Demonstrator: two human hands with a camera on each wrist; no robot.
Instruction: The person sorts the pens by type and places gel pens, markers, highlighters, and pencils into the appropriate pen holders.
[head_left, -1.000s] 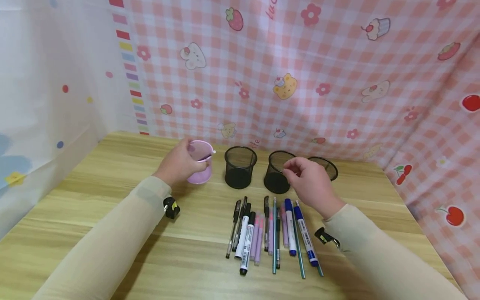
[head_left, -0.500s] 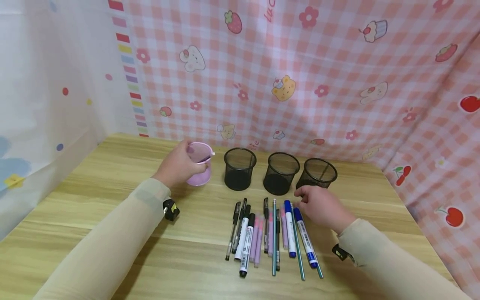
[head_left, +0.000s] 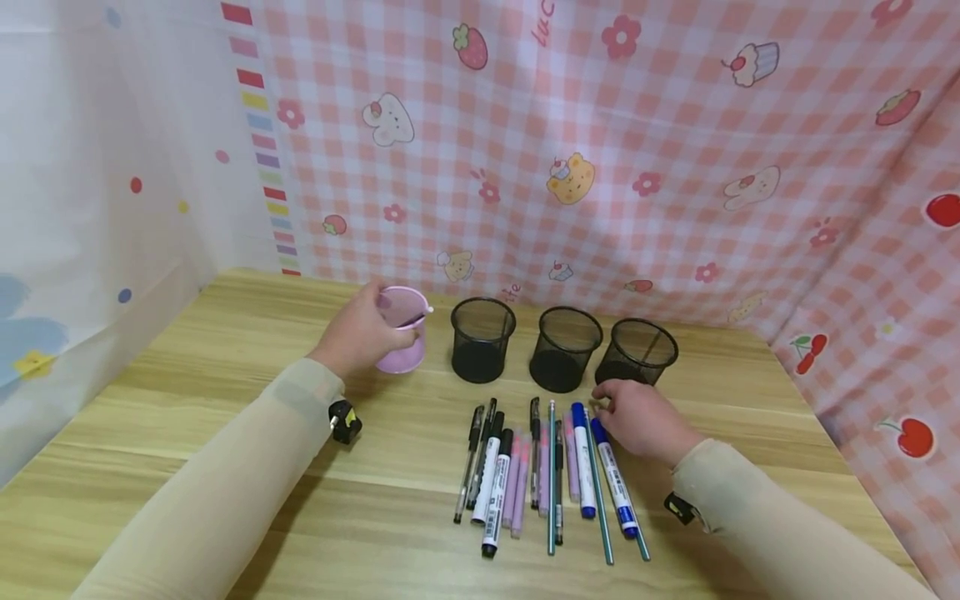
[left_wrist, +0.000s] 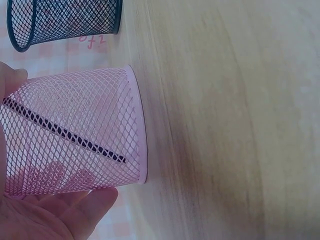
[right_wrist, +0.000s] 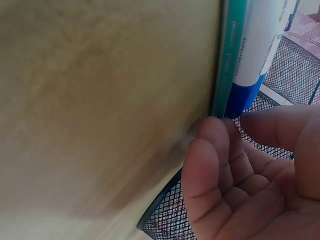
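My left hand [head_left: 360, 333] grips a pink mesh pen holder [head_left: 401, 358] at the left of the row, thumb and fingers on opposite sides. Inside it leans a slim dark stick [left_wrist: 75, 138], seen through the mesh. My right hand [head_left: 641, 421] is low over the table, at the upper ends of a blue-capped whiteboard marker [head_left: 615, 479] and a green pencil [right_wrist: 232, 55] beside it. In the right wrist view its fingertips and thumb overlap those two ends, with fingers bent. I cannot tell whether it pinches either one.
Three black mesh pen holders, left [head_left: 480, 354], middle [head_left: 562, 362] and right [head_left: 637, 350], stand along the back. Before them lie black pens [head_left: 468, 462], black-capped markers [head_left: 495, 496], purple highlighters [head_left: 517, 492] and other pencils [head_left: 552, 492]. Patterned cloth [head_left: 495, 125] hangs behind.
My right hand has come down and forward from over the black pen holders to the marker and pencil ends. My left hand keeps holding the pink pen holder in place.
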